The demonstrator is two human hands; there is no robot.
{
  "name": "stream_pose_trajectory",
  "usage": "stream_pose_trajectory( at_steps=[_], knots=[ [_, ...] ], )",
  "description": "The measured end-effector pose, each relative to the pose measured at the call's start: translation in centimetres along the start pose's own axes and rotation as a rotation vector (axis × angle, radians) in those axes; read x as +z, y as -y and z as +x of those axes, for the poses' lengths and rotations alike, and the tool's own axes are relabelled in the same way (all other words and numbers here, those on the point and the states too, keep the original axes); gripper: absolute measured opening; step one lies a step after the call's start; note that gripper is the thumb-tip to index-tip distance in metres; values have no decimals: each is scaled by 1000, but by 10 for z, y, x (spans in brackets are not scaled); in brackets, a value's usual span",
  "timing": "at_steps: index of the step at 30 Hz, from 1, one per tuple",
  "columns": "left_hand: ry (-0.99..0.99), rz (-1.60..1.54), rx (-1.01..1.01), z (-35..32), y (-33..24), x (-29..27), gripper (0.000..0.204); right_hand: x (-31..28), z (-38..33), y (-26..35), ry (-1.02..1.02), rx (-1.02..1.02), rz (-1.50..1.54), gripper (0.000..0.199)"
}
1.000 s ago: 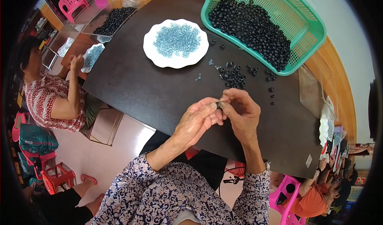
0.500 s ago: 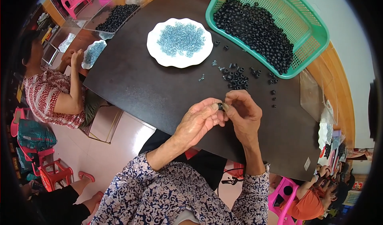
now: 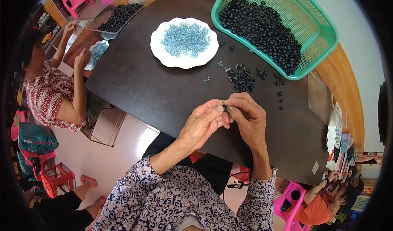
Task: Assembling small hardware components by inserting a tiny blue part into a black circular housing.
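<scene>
Over the near part of the dark table, my two hands meet at the fingertips. Thumb and fingers of my left hand (image 3: 201, 123) pinch a small black plastic piece (image 3: 225, 108), mostly covered by the fingers. My right hand (image 3: 250, 119) is closed too, its thumb and forefinger pressed against the same piece; whether a spring is between them is hidden. Just beyond lies a loose pile of similar black pieces (image 3: 244, 81), round with holes. A few small metal springs (image 3: 207, 78) are scattered beside it. Many more springs (image 3: 186, 39) fill a white scalloped plate (image 3: 156, 55).
A green mesh basket (image 3: 273, 64) of black pieces stands at the far right. Clear plastic sheeting (image 3: 321, 96) hangs at the table's right edge. On the left, another person (image 3: 55, 96) sits at a smaller table with a plate of springs and a clear bin (image 3: 92, 24).
My right hand has shifted slightly left, its fingertips closing in on the black piece. The person on the left has moved their hands apart, one raised towards the bin.
</scene>
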State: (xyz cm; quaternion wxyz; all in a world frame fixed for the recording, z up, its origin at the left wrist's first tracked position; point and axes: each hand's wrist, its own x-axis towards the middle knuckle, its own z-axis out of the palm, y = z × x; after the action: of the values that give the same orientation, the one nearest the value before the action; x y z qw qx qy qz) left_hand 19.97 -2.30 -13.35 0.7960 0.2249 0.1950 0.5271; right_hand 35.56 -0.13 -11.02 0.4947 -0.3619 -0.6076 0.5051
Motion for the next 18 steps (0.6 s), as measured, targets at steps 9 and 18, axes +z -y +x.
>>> stream_pose_trajectory(
  at_steps=[9,18],
  knots=[
    [-32,49,48,1,4,-1,20,1,-2,-5,-26,-89,-8,17],
    [-52,137,57,-1,6,1,25,-3,-2,-1,-32,56,206,14]
  ],
)
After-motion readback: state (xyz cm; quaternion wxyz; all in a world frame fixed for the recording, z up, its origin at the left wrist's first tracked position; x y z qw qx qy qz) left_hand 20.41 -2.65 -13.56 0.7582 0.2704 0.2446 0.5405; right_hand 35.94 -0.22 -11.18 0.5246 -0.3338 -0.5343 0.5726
